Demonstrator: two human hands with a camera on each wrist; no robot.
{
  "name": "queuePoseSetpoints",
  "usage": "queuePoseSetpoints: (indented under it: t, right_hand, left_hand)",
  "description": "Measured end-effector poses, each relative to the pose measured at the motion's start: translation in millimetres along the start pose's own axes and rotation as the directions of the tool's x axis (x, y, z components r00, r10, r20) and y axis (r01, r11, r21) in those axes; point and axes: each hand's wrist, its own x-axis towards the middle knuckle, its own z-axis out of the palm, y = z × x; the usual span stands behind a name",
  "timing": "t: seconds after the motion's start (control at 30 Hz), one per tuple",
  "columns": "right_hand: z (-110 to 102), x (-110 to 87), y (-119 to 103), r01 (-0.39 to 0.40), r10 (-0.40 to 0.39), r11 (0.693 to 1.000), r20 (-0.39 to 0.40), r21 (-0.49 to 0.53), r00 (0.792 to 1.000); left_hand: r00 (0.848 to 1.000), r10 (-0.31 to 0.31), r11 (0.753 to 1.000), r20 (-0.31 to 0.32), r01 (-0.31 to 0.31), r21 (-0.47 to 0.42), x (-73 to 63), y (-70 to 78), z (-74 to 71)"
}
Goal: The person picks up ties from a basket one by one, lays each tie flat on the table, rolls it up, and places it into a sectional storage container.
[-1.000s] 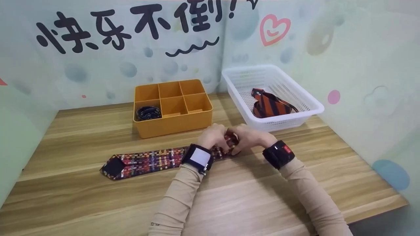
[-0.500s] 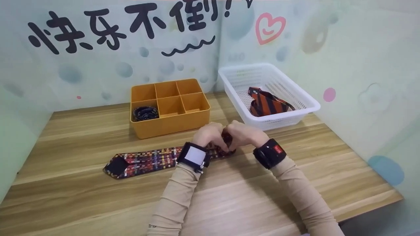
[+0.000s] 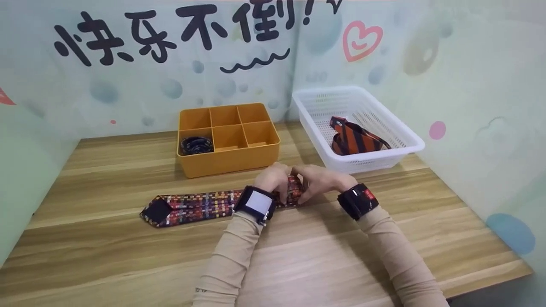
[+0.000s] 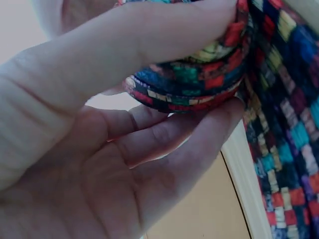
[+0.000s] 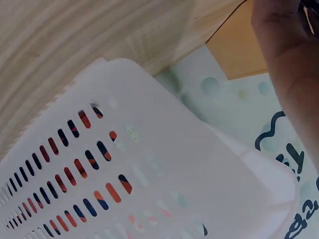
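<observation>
A multicolored checked necktie (image 3: 204,204) lies across the table, its wide end with a black lining at the left. Its right part is rolled into a coil, seen close up in the left wrist view as stacked layers of the necktie (image 4: 199,79). My left hand (image 3: 273,179) grips the coil, thumb over one side and fingertips under the other. From the right, my right hand (image 3: 320,179) curls its thumb and fingers round the same coil. In the right wrist view only part of the right hand (image 5: 294,64) shows at the edge.
Behind the hands stands an orange six-part box (image 3: 230,160), with a dark rolled necktie (image 3: 196,145) in its front left compartment. At the back right, a white plastic basket (image 3: 367,161) holds an orange and black striped necktie (image 3: 356,138). Walls border the table (image 3: 128,260).
The necktie's coil has turned between the hands and moved slightly left along the strip. Both hands stay close together round it. The head view has shifted a little.
</observation>
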Motion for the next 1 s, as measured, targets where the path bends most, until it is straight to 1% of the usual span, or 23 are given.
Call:
queuePoseSetpoints:
  t: [0.1, 0.17, 0.2, 0.27, 0.3, 0.33, 0.4, 0.47, 0.53, 0.57, 0.63, 0.67, 0.73, 0.8, 0.87, 0.93, 1.0]
  right_hand:
    - [2, 1.5, -1, 0.018, -0.020, 0.999, -0.042, -0.042, 0.999]
    - [3, 2.5, -6, 0.017, -0.023, 0.995, -0.064, -0.094, 0.998]
    - [4, 2.7, -9, 0.017, -0.026, 0.992, -0.073, -0.123, 0.997]
    - [4, 3.1, -16, 0.013, -0.029, 0.983, -0.086, -0.184, 0.996]
    - [4, 3.5, -19, 0.013, -0.034, 0.977, -0.091, -0.213, 0.995]
    - [4, 4.0, -22, 0.012, -0.036, 0.972, -0.095, -0.235, 0.995]
    - [4, 5.1, -26, -0.002, -0.026, 0.964, -0.100, -0.264, 0.995]
    - [4, 6.3, -26, -0.026, 0.002, 0.967, -0.095, -0.254, 0.996]
    - [4, 6.6, -22, -0.046, 0.032, 0.979, -0.070, -0.201, 0.997]
    - [4, 6.5, -18, -0.055, 0.047, 0.985, -0.055, -0.165, 0.997]
    - [6, 6.9, -12, -0.060, 0.057, 0.994, -0.033, -0.096, 0.998]
    - [7, 7.3, -9, -0.053, 0.051, 0.996, -0.030, -0.067, 0.998]
    - [9, 8.6, -5, -0.039, 0.037, 0.998, -0.043, -0.045, 0.998]
    - [12, 10.5, -5, -0.006, 0.001, 0.998, -0.074, -0.069, 0.997]
    - [13, 11.5, -10, 0.000, -0.013, 0.993, -0.104, -0.122, 0.994]
    - [14, 12.1, -18, -0.017, -0.007, 0.983, -0.128, -0.185, 0.992]
    - [13, 11.7, -25, -0.059, 0.027, 0.971, -0.137, -0.231, 0.990]
  left_hand:
    - [1.000, -0.022, 1.000, 0.013, 0.022, 0.001, -1.9, -0.1, 0.2]
    - [0.999, -0.017, 1.000, 0.030, 0.016, 0.023, -4.3, 0.1, -0.9]
    - [0.999, -0.004, 0.999, 0.037, 0.003, 0.033, -5.7, 0.1, -1.4]
    - [0.999, 0.034, 0.999, 0.034, -0.035, 0.030, -8.9, -0.9, -2.4]
    - [0.998, 0.063, 0.998, 0.021, -0.063, 0.026, -10.2, -1.9, -2.6]
    - [0.995, 0.095, 0.995, 0.001, -0.095, 0.017, -11.1, -3.5, -2.1]
    - [0.985, 0.163, 0.986, -0.061, -0.164, -0.010, -11.5, -8.3, 0.9]
    - [0.968, 0.216, 0.975, -0.129, -0.221, -0.022, -10.6, -14.7, 5.2]
    - [0.952, 0.248, 0.966, -0.181, -0.256, -0.027, -9.1, -21.6, 10.5]
    - [0.947, 0.253, 0.964, -0.197, -0.265, -0.032, -8.3, -24.8, 12.7]
    - [0.942, 0.256, 0.961, -0.214, -0.273, -0.050, -7.3, -30.4, 15.8]
    - [0.943, 0.254, 0.961, -0.214, -0.272, -0.059, -7.1, -32.5, 16.5]
    - [0.945, 0.255, 0.959, -0.205, -0.274, -0.068, -8.0, -34.6, 16.0]
    - [0.947, 0.265, 0.958, -0.184, -0.280, -0.062, -10.2, -33.9, 13.5]
    - [0.941, 0.285, 0.955, -0.182, -0.295, -0.029, -13.5, -31.0, 9.8]
    - [0.936, 0.301, 0.952, -0.185, -0.305, 0.007, -16.9, -28.1, 5.8]
    - [0.933, 0.295, 0.955, -0.207, -0.296, 0.029, -18.0, -26.4, 3.6]
